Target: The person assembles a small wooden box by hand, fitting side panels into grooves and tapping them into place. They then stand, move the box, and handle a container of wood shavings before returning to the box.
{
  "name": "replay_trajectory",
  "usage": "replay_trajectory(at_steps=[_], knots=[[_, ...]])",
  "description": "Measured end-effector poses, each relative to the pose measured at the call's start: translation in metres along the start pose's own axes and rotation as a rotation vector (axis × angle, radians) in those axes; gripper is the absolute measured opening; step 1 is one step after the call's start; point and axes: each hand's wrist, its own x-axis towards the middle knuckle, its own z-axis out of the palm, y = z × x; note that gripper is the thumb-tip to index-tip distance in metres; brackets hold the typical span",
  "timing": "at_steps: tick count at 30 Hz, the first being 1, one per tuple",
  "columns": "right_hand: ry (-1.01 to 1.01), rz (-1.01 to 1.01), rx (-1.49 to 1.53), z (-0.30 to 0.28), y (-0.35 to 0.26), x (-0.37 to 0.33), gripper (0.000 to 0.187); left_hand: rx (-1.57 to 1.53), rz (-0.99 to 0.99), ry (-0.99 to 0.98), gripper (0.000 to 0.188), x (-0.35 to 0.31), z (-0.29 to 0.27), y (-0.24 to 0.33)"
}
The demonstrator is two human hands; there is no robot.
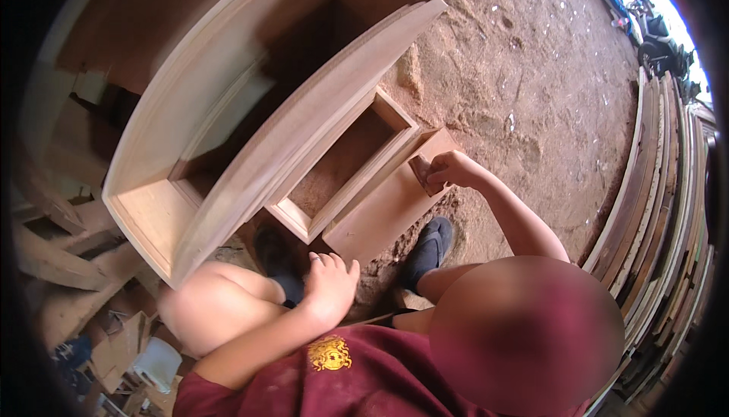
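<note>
My right hand [453, 171] grips a small brown block [424, 175], perhaps a sanding block, against the upper end of a bare wooden panel [380, 216]. The fingers partly cover the block. This panel forms the near side of a wooden box that lies between my feet. My left hand [332, 286] holds nothing, its fingers loosely apart above my left leg, just off the panel's lower end. Right behind the panel is an open wooden frame [300, 223]. A large open wooden cabinet [148, 223] with curved-looking edges stands beyond it to the left.
Long wooden boards [653, 189] are stacked along the right. Sandy, dusty ground [531, 75] stretches ahead. Wood offcuts and a whitish container [157, 364] lie at the lower left. A motorcycle [645, 26] appears at the far right. My dark shoes [429, 246] flank the box.
</note>
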Motion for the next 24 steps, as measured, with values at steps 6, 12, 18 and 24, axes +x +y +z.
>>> replay_trajectory(at_steps=[6,12,18,24], knots=[[0.301,0.295,-0.723,0.009,-0.028,-0.007,0.052,-0.114,0.229,-0.385,0.032,-0.021,-0.052,0.026],[0.436,0.297,0.028,0.014,-0.024,-0.092,0.035,-0.288,0.234,-0.556,0.028,-0.028,-0.078,0.013],[0.526,0.314,-0.057,0.111,0.008,-0.303,0.028,-0.634,-0.187,-0.163,0.025,-0.145,-0.104,-0.010],[-0.808,0.216,-0.465,0.088,0.027,-0.464,0.025,-1.580,-1.161,0.554,0.023,-0.346,-0.121,0.058]])
